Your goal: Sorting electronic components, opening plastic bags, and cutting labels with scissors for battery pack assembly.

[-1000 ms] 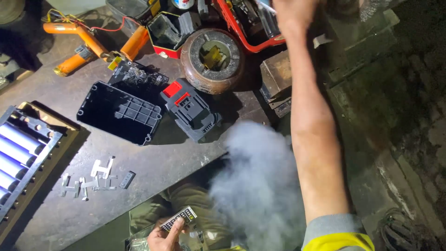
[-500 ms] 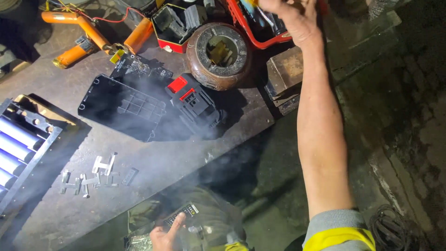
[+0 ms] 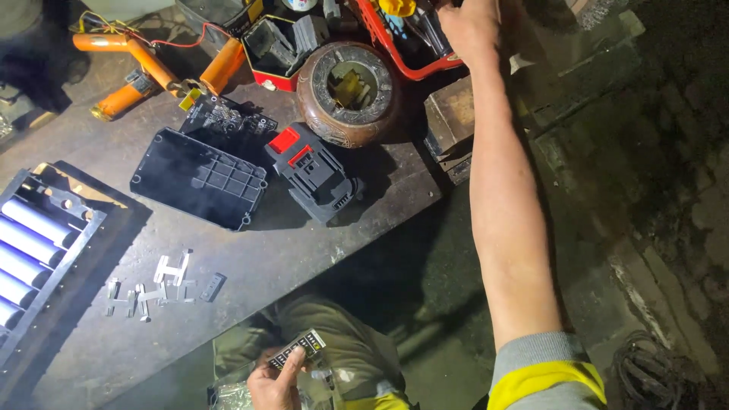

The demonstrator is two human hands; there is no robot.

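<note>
Left hand (image 3: 275, 382) pinches a small black circuit strip (image 3: 298, 349) dotted with pale contacts, low by the knee; right hand (image 3: 472, 26) reaches into a red basket (image 3: 395, 53), grip hidden.

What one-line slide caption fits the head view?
Right hand reaches into the red basket; left hand holds a small black strip below the workbench.

Dim, harsh overhead light (deep shadows), sharp centre, murky edges

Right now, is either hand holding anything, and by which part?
The left hand pinches a small dark strip-shaped part at its lower end, low over the lap. The right hand reaches into the red tray; whether it has a grip on anything cannot be told.
</note>
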